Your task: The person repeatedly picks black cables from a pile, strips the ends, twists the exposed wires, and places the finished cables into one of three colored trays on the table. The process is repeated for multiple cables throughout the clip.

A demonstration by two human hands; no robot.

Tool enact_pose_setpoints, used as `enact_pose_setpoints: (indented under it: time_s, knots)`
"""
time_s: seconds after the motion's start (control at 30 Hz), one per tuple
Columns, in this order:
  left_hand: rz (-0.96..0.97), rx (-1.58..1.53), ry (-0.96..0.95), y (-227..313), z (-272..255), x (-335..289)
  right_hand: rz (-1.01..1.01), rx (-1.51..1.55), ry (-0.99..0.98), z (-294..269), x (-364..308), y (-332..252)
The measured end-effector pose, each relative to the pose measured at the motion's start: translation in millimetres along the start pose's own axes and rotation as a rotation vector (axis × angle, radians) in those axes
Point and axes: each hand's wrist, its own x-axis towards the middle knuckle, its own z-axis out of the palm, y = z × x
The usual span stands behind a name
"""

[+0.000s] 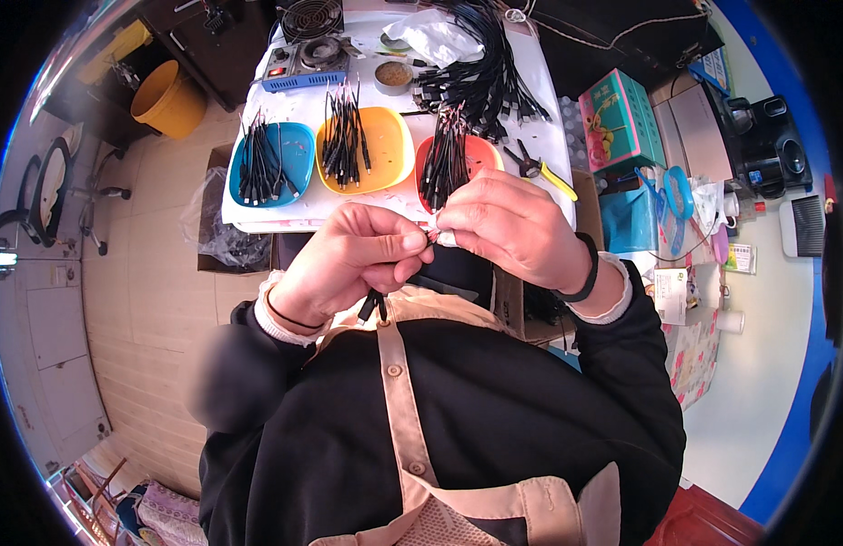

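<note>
In front of my chest, my left hand [362, 250] is closed around short black cables [372, 308], whose plug ends hang below its fingers. My right hand [521, 227] meets it, its fingertips pinching the thin reddish wire ends [431, 237]. Something whitish shows at the right fingertips; I cannot tell what it is. Just beyond the hands stand a blue tray [303, 146], a yellow tray [398, 136] and a red tray [487, 157]. Black cables with stripped-looking thin ends lie bunched in each tray, some sticking up over the rims.
Yellow-handled pliers [556, 180] lie right of the red tray. Behind the trays are a blue heating device [303, 77], a round tin [393, 77], a black fan [312, 18] and a large heap of black cables [485, 77]. A green box [635, 127] stands to the right.
</note>
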Motion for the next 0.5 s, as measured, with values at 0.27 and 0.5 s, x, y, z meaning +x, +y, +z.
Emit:
enact_pose_setpoints:
  time_s: [0.27, 0.5]
  knots:
    - [-0.01, -0.013, 0.015, -2.4, -1.8, 2.8, -0.301, -0.232, -0.012, -8.2, 4.9, 4.0]
    - [0.185, 0.429, 0.23, -10.5, 5.8, 5.5, -0.452, -0.417, -0.084, -3.4, 2.6, 7.0]
